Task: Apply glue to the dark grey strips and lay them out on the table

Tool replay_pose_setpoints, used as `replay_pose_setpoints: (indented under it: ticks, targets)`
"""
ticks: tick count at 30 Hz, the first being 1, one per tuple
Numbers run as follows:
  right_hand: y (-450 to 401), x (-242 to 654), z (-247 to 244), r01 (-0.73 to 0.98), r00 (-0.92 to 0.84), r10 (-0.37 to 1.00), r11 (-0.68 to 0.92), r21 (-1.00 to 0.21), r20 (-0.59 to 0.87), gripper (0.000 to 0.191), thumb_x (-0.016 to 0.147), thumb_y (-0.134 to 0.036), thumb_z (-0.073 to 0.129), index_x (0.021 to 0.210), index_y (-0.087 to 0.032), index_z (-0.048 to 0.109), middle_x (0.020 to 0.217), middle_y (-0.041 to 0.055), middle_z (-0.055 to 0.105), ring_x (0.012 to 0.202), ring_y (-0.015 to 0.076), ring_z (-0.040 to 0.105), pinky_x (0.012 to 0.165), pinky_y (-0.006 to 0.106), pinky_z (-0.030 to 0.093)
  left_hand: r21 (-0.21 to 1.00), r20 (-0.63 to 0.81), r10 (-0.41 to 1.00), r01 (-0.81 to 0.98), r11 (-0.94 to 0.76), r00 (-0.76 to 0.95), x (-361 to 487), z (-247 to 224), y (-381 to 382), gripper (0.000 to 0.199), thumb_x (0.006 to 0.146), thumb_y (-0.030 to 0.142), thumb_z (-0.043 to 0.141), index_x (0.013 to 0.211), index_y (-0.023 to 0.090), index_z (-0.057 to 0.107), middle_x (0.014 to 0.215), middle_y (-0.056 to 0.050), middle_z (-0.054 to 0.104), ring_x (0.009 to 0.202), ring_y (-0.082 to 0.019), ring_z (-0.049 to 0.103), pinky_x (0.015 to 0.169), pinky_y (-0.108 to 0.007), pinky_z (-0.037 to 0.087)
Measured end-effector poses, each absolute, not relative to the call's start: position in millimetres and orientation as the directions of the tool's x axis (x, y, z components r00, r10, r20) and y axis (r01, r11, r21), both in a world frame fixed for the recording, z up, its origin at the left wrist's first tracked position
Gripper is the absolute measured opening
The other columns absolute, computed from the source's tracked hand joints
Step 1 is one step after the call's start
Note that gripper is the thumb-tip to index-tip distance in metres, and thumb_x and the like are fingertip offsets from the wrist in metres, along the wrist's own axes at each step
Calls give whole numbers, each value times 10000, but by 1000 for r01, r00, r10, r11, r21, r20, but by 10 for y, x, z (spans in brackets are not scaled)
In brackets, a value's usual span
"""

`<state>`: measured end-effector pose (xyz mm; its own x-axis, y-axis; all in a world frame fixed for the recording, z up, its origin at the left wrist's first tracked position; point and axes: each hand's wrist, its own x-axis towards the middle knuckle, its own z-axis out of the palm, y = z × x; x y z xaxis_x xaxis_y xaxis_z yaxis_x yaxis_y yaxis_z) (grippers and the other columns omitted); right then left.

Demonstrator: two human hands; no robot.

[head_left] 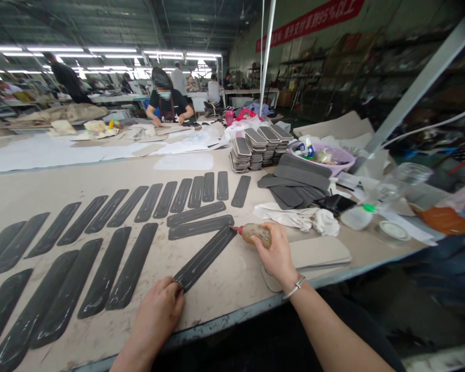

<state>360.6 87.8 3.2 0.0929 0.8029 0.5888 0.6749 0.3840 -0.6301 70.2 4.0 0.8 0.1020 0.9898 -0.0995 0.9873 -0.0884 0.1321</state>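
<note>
My right hand [273, 248] is wrapped round a squeeze glue bottle [251, 233], tilted so its red nozzle meets the far end of a dark grey strip [205, 257]. Shiny lines of glue run along that strip. At its near end, my left hand [160, 305] pinches the strip's edge between thumb and fingers. Just beyond lie two more dark strips [199, 227] with a wet sheen. Many similar glossy strips [132, 266] are spread in rows across the left of the table. To the right of the bottle rests a stack of beige rounded panels [320, 252].
Stacks of finished-looking pieces [256, 147], a pile of dark grey sheets [294, 181], a white cloth [298, 214] and a purple basket [343, 164] stand at the right back. A metal pole [422, 82] slants at right. A co-worker [168, 101] sits across the table.
</note>
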Motion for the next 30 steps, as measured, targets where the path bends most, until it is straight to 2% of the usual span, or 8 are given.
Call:
replay_pose_setpoints:
  ticks: [9, 15, 20, 26, 30]
  targets:
    - [709, 3681, 169, 620, 79, 859, 355, -700, 506, 254, 780, -264, 612, 1006, -198, 516, 975, 75, 541, 956, 240, 512, 847, 405, 446, 67, -50, 992, 991, -114, 117, 705, -41, 59, 216, 857, 209, 410, 741, 167, 587, 823, -59, 585, 837, -187, 577, 788, -305, 426]
    - [752, 3758, 286, 529, 196, 854, 322, -785, 482, 278, 767, -317, 616, 999, -199, 518, 978, 68, 561, 937, 236, 521, 850, 401, 435, 75, 108, 962, 963, -258, 250, 533, -126, 12, 214, 886, 227, 397, 801, 179, 587, 889, -51, 603, 796, -146, 605, 762, -268, 464]
    - [885, 3846, 242, 499, 303, 836, 270, -823, 457, 308, 755, -333, 613, 1011, -188, 521, 985, 78, 567, 940, 247, 521, 850, 411, 432, -15, 217, 904, 927, -374, 368, 331, -144, 7, 229, 914, 225, 368, 885, 187, 592, 938, -46, 611, 802, -126, 632, 723, -224, 495]
    - [981, 3745, 115, 515, 286, 857, 240, -823, 429, 302, 752, -275, 611, 1029, -195, 520, 995, 73, 543, 960, 232, 513, 865, 387, 438, -38, 200, 885, 906, -422, 421, 279, -120, 62, 236, 902, 213, 377, 895, 203, 612, 940, -38, 624, 811, -127, 644, 747, -211, 519]
    - [1027, 3632, 55, 525, 259, 862, 253, -813, 435, 278, 753, -235, 608, 1015, -202, 521, 990, 66, 522, 932, 217, 515, 861, 371, 448, -29, 110, 902, 909, -416, 417, 228, -65, 68, 232, 884, 230, 403, 948, 214, 625, 990, -49, 638, 898, -151, 644, 841, -230, 516]
